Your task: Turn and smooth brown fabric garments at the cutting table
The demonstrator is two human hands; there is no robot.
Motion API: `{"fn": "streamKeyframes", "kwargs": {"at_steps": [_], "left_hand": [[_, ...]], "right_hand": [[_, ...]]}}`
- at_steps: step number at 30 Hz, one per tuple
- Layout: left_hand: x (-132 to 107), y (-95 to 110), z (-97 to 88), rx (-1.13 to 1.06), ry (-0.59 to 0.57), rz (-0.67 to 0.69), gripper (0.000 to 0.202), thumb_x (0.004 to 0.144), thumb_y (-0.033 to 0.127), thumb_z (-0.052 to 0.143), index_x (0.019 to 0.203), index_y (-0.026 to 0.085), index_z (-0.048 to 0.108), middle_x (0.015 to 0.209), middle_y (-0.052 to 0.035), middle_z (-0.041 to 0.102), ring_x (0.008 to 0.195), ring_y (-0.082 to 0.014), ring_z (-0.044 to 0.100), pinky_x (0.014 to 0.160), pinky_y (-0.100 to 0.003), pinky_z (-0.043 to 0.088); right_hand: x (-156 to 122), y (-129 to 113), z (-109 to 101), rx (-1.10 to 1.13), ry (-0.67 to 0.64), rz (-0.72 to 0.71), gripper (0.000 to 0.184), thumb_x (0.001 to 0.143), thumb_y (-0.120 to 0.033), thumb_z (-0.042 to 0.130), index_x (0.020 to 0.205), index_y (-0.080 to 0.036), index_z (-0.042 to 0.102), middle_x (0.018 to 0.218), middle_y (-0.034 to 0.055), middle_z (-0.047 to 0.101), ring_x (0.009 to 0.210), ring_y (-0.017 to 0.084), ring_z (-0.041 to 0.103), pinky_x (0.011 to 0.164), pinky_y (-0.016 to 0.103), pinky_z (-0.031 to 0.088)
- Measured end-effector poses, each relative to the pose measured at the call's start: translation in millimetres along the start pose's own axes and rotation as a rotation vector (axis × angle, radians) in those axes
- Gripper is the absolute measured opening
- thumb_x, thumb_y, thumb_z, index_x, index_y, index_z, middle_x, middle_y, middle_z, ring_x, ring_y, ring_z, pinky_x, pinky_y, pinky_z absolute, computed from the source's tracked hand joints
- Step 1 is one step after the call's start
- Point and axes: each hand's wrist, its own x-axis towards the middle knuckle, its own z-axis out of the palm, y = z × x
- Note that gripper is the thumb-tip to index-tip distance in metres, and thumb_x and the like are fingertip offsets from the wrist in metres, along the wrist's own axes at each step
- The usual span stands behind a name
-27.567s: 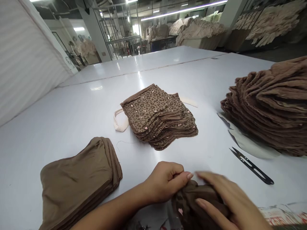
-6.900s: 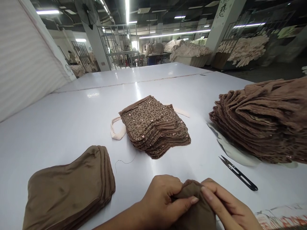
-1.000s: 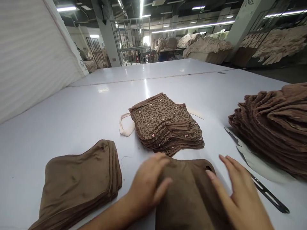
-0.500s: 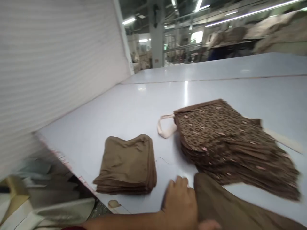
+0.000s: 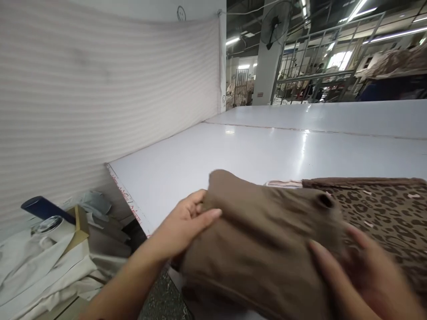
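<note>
A plain brown fabric piece [image 5: 263, 231] is lifted in front of me, above the near left corner of the white table [image 5: 253, 151]. My left hand [image 5: 182, 229] grips its left edge, thumb on top. My right hand [image 5: 363, 275], blurred, holds the piece's lower right side with fingers spread on the cloth. The piece hides whatever lies on the table under it. To the right lies the stack of leopard-print pieces [image 5: 383, 211], with a pale strap [image 5: 282, 182] poking out at its left.
A white ribbed curtain [image 5: 100, 89] hangs along the table's left side. Below the table's left edge lie white cloth [image 5: 36, 271], a cardboard box [image 5: 80, 224] and a dark blue roll [image 5: 43, 208]. Metal railings [image 5: 313, 75] and a wall fan [image 5: 275, 22] stand behind.
My view has swung left. The brown piece, flat on the table a second ago, is now lifted in both hands and covers the plain brown stack seen earlier.
</note>
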Motion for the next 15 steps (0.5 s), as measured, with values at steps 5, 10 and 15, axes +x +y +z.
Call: {"fn": "streamKeyframes", "kwargs": {"at_steps": [5,10,15], "left_hand": [[8.7,-49.9,-65.1,0.508,0.19,-0.208,0.039,0.079,0.034,0.059,0.109,0.01,0.053,0.099,-0.0139,0.067,0.092,-0.0272,0.064,0.082,-0.04,0.05],[-4.7,-59.3,-62.7,1.125,0.397,0.025,0.051,0.083,0.04,0.052,0.129,0.02,0.042,0.129,-0.0138,0.051,0.121,-0.0324,0.044,0.099,-0.052,0.035],[6.0,-78.3,-62.8,1.621,0.022,0.445,0.063,0.089,0.046,0.043,0.144,0.029,0.017,0.15,-0.0067,0.025,0.134,-0.0275,0.03,0.106,-0.05,0.03]], "right_hand": [[5.5,11.8,75.9,-0.214,-0.299,-0.003,0.056,0.083,-0.048,0.041,0.13,-0.017,0.038,0.107,0.0146,0.062,0.069,0.024,0.067,0.058,0.037,0.054],[-5.3,28.5,73.5,-0.449,-0.19,-0.291,0.057,0.082,-0.045,0.048,0.131,-0.018,0.042,0.124,0.0189,0.049,0.11,0.036,0.053,0.081,0.051,0.05],[-11.4,6.6,91.6,-0.571,-0.163,-0.623,0.068,0.085,-0.036,0.051,0.145,-0.018,0.023,0.148,0.0189,0.025,0.132,0.038,0.026,0.093,0.057,0.042]]}}
